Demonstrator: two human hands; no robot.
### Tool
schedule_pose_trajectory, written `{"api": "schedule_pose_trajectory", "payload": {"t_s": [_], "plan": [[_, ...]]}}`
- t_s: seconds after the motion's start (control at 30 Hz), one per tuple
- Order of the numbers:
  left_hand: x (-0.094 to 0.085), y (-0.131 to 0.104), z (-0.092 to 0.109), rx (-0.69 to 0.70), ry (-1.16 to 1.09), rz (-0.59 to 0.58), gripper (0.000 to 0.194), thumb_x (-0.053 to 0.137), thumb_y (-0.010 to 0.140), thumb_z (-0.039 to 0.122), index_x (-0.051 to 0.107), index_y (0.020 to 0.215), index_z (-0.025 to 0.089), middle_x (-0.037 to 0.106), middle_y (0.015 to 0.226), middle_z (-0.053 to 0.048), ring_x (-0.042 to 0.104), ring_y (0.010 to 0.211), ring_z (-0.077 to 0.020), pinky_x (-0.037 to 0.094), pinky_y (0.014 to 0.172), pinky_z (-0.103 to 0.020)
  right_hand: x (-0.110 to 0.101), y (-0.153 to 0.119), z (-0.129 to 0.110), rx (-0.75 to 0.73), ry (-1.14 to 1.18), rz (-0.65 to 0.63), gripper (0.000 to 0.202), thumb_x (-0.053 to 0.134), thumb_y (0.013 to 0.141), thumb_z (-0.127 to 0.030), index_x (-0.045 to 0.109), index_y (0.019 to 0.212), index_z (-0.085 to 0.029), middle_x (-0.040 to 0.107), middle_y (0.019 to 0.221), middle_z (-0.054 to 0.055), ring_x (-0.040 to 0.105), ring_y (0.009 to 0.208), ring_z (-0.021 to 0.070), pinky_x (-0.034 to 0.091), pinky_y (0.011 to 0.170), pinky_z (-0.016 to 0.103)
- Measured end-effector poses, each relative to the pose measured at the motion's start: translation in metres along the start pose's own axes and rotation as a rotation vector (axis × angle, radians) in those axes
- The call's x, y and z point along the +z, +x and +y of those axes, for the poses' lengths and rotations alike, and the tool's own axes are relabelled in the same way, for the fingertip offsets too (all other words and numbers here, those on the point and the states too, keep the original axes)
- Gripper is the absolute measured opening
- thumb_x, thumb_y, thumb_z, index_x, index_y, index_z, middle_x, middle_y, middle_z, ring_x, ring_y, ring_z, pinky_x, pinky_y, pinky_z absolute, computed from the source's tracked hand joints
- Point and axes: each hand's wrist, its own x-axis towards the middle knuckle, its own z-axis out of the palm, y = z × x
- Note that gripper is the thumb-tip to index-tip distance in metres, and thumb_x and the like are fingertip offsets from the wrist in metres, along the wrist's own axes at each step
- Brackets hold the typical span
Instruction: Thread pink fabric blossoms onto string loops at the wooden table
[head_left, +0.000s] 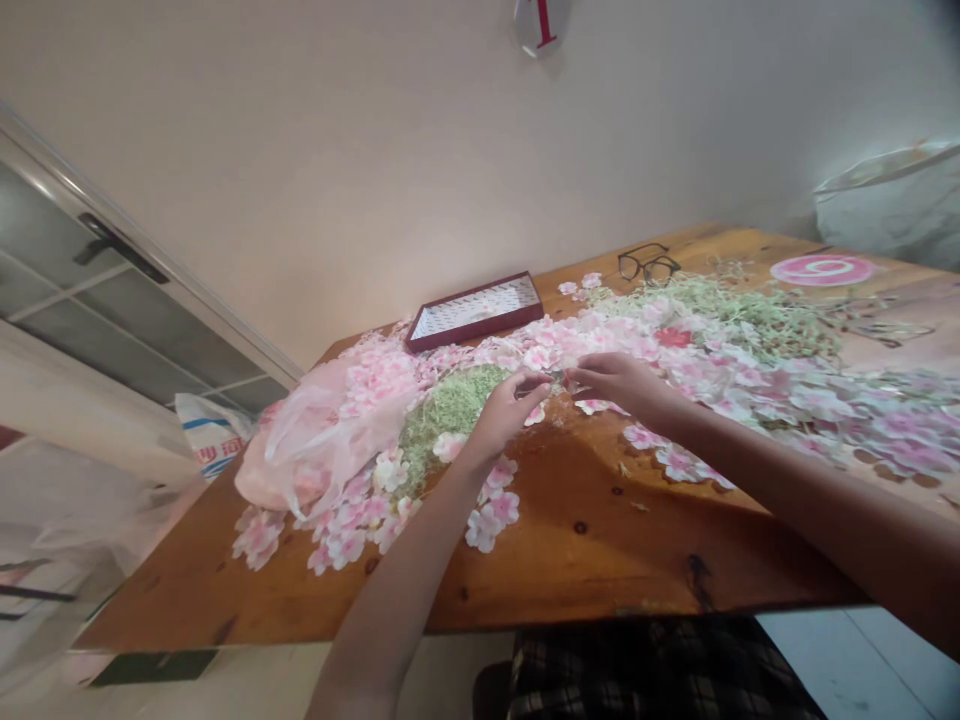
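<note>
Above the middle of the wooden table, my left hand [511, 405] and my right hand [611, 384] face each other, a small gap between their fingertips. Both are closed in a pinch; something small and hard to make out lies between them. Pink and white artificial flowers [712, 370] spread behind and to the right of my right hand. Beside my left hand lies a pile of green stems [459, 402], with loose flowers [491, 515] near my left forearm.
A sheer bag [300, 450] with pink flowers sits at the left. At the back are a dark red open box [476, 312], eyeglasses [649, 265] and more green stems [772, 315]. Scissors [892, 332] and a pink round disc [825, 269] lie on the right of the table [555, 560].
</note>
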Motion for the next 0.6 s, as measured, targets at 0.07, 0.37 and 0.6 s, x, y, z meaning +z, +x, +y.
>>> {"api": "schedule_pose_trajectory", "payload": {"t_s": [0.07, 0.37, 0.6], "plan": [[0.0011, 0.0006, -0.0034, -0.015, -0.073, -0.002, 0.029, 0.050, 0.071, 0.038, 0.055, 0.091, 0.018, 0.057, 0.096, -0.005, 0.052, 0.089, -0.0155, 0.039, 0.076, -0.027, 0.0034, -0.0015, -0.0015, -0.017, 0.049, -0.010, 0.020, 0.055, 0.071, -0.033, 0.054, 0.063, -0.014, 0.052, 0.067, 0.001, 0.052, 0.067, 0.0105, 0.045, 0.073, 0.028], [0.0052, 0.0004, -0.0044, -0.033, -0.189, 0.042, 0.030, 0.052, 0.069, 0.040, 0.057, 0.087, 0.017, 0.059, 0.088, -0.004, 0.052, 0.085, -0.0141, 0.039, 0.077, -0.027, 0.0076, -0.0034, -0.0016, -0.091, 0.109, -0.032, 0.020, 0.052, 0.073, -0.032, 0.052, 0.064, -0.014, 0.052, 0.070, 0.002, 0.053, 0.071, 0.0109, 0.047, 0.074, 0.028], [0.0067, -0.0019, 0.0019, -0.064, -0.260, 0.056, 0.027, 0.054, 0.068, 0.039, 0.058, 0.081, 0.016, 0.059, 0.080, -0.003, 0.054, 0.080, -0.0121, 0.039, 0.078, -0.027, 0.0085, -0.0035, -0.0010, -0.087, 0.063, -0.032, 0.020, 0.050, 0.074, -0.033, 0.049, 0.063, -0.016, 0.053, 0.069, 0.001, 0.055, 0.070, 0.0117, 0.047, 0.073, 0.028]]}}
